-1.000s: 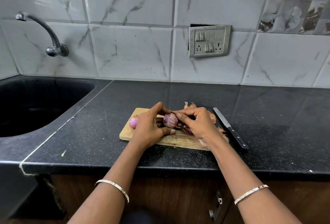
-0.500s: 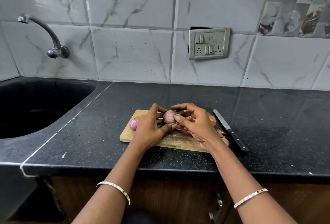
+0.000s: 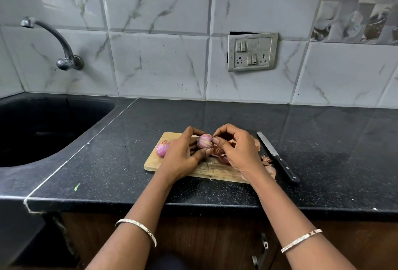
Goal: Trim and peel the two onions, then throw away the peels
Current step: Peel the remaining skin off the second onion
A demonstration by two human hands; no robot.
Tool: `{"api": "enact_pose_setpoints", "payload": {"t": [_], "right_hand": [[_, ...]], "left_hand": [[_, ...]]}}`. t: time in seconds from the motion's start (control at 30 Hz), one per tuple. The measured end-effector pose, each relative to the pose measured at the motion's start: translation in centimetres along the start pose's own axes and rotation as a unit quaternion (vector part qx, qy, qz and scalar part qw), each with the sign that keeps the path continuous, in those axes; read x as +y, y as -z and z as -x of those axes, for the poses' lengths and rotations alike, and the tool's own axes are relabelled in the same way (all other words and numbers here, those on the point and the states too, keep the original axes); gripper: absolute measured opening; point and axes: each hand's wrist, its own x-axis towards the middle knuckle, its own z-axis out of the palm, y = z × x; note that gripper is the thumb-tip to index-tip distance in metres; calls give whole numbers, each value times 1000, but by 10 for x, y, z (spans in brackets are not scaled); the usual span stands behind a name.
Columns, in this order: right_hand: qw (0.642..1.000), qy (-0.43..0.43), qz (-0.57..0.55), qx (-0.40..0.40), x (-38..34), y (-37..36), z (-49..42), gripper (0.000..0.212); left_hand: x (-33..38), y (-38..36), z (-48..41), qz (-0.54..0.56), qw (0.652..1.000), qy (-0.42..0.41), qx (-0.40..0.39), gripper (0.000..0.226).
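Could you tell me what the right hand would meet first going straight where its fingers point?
The partly peeled purple onion in the left hand; the right hand seems to touch it.

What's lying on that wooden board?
One onion lies at its left end, loose peels on its right. The left hand and right hand hold a second onion over it, hiding the middle of the board.

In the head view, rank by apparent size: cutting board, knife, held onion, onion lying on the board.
1. cutting board
2. knife
3. held onion and onion lying on the board: about alike, both partly hidden by the left hand, so unranked.
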Motion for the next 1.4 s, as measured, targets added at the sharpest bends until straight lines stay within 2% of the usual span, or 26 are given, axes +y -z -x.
{"api": "enact_pose_setpoints", "payload": {"t": [0.17, 0.27, 0.37, 0.47, 0.7, 0.87, 1.0, 1.17, 1.4], "right_hand": [[998, -5, 60, -8, 5, -1, -2, 13], [997, -25, 78, 11, 11, -2, -4, 17], [998, -25, 49, 8, 7, 0, -3, 28], [1000, -5, -12, 14, -2, 1, -1, 19], [999, 2, -32, 12, -2, 2, 2, 9], [997, -21, 71, 14, 9, -3, -2, 20], [995, -10, 99, 22, 7, 0, -3, 36], [997, 7, 66, 37, 1, -1, 0, 8], [998, 10, 62, -26, -1, -2, 0, 19]], "left_hand": [[1, 0, 0, -14, 1000, -10, 10, 34], [2, 1, -1, -73, 997, -31, 15, 34], [4, 3, -1, -110, 993, -43, 21, 34], [4, 4, -1, -136, 990, -42, 22, 35], [1, 3, -1, -103, 993, -33, 45, 35], [0, 1, -1, -72, 995, -32, 62, 36], [2, 0, -1, -65, 994, -31, 77, 40], [-1, 1, -1, -73, 992, -32, 93, 51], [2, 0, 0, -151, 978, -75, 121, 44]]}}
